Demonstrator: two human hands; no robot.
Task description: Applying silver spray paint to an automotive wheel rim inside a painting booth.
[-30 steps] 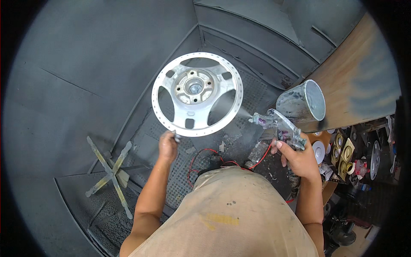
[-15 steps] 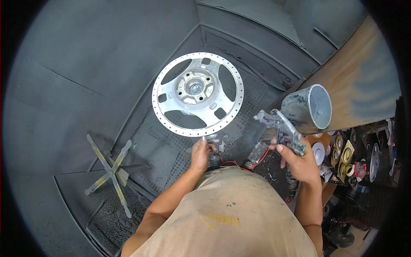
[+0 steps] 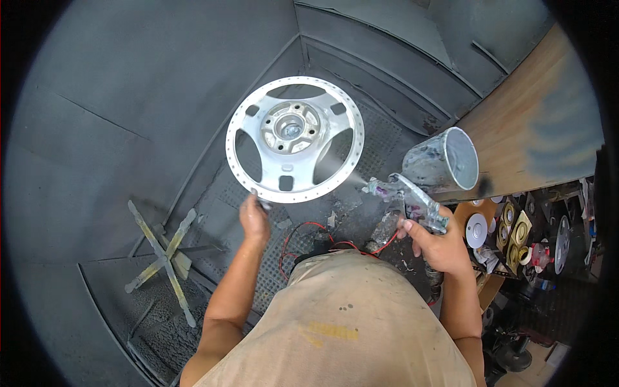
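A whitish wheel disc [image 3: 325, 188] with three broad spokes and small holes round its edge faces up in front of me. My left hand [image 3: 255, 219] is at its near-left edge, fingers curled and fingertips touching the rim. My right hand [image 3: 442, 248] grips a paint-smeared spray gun [image 3: 412, 201] with a large metal cup [image 3: 429, 161] on top. The nozzle points left at the disc, and a pale mist spreads from it over the near-right part of the rim. What holds the disc up is hidden beneath it.
A red hose [image 3: 313, 224] loops below, near my body. At lower left stands a cross-shaped stand [image 3: 169, 253]. Grey booth walls [image 3: 161, 84] enclose the left and far sides. A wooden panel [image 3: 548, 122] and crowded shelves with round caps [image 3: 477, 230] are on the right.
The disc has turned, its spokes now at other angles. My left hand has moved left along the rim. The spray gun has moved left and slightly down, and mist now leaves its nozzle.
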